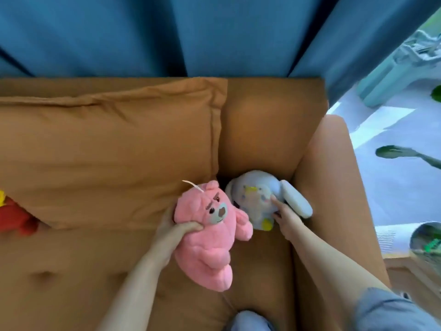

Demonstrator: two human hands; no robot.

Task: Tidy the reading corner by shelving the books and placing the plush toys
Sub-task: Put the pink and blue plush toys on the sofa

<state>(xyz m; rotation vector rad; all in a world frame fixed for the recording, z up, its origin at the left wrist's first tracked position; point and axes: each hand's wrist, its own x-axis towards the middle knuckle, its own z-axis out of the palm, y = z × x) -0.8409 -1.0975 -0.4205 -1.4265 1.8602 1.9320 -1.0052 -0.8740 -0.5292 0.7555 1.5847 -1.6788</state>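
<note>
At nine o'clock, at the picture's left edge, a red and yellow plush toy (12, 217) lies partly tucked under the large tan back cushion (107, 149) of the sofa (59, 271). Toward the centre, the left hand (173, 229) grips the pink plush bear (210, 235) — thumb curled across the bear's front below its face, fingers hidden behind its head. The bear hangs tilted, head toward twelve o'clock, feet toward six, just above the seat, a white tag loop sticking up from its head. Just beside it at three o'clock, touching its arm, a pale blue plush toy (260, 201) with long floppy ears sits wedged in the sofa corner, where backrest meets armrest (334, 187). The right hand (286, 218) presses against this toy's right side — fingers fairly straight, tips on its face, beside one ear. Blue curtains (143, 32) hang at twelve o'clock; green plant leaves (393, 151) show at the far right.
</note>
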